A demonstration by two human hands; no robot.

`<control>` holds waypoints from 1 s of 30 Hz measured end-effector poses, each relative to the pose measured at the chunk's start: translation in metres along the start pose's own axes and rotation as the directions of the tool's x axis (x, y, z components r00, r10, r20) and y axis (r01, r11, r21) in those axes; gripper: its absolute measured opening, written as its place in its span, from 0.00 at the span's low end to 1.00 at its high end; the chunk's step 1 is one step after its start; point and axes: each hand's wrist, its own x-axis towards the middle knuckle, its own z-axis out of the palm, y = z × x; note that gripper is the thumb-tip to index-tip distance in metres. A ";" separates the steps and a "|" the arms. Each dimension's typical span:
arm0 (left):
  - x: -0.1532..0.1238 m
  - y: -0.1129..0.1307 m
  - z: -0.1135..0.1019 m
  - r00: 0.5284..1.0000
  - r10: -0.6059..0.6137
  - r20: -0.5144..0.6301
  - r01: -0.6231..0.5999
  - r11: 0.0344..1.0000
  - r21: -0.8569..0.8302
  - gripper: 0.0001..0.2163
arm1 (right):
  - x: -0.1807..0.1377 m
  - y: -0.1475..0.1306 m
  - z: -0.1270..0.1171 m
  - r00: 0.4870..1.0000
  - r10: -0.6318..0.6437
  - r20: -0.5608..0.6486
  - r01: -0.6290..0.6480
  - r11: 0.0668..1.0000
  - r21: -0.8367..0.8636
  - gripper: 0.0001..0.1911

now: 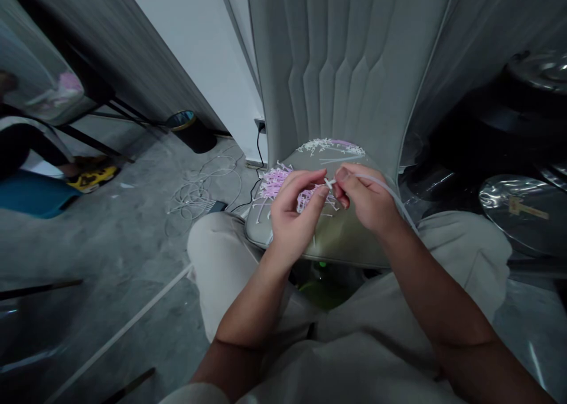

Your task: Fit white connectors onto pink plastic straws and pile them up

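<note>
Above the seat of a grey chair (354, 233), my left hand (296, 209) pinches a small white connector (329, 183) between thumb and forefinger. My right hand (365, 194) is closed on a thin translucent tube (392, 194), which trails past the wrist. The tube's near end meets the connector at the right fingertips; whether it is pushed on cannot be made out. Behind my left hand lies a heap of pink tube pieces with white ends (274, 181). Farther back on the seat are loose white connectors (316, 146) and a few pale tube pieces (341, 159).
A coiled pale cable (195, 194) lies on the floor at left, near a black bin (191, 133). A person's yellow shoe (95, 178) and a blue stool (35, 194) are at far left. Dark shiny objects (522, 209) crowd the right side.
</note>
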 end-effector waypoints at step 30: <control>0.009 0.001 -0.005 0.966 -0.258 -0.017 0.257 0.966 -0.042 0.06 | 0.015 0.013 -0.049 0.912 -0.122 -0.392 0.085 0.990 -0.111 0.08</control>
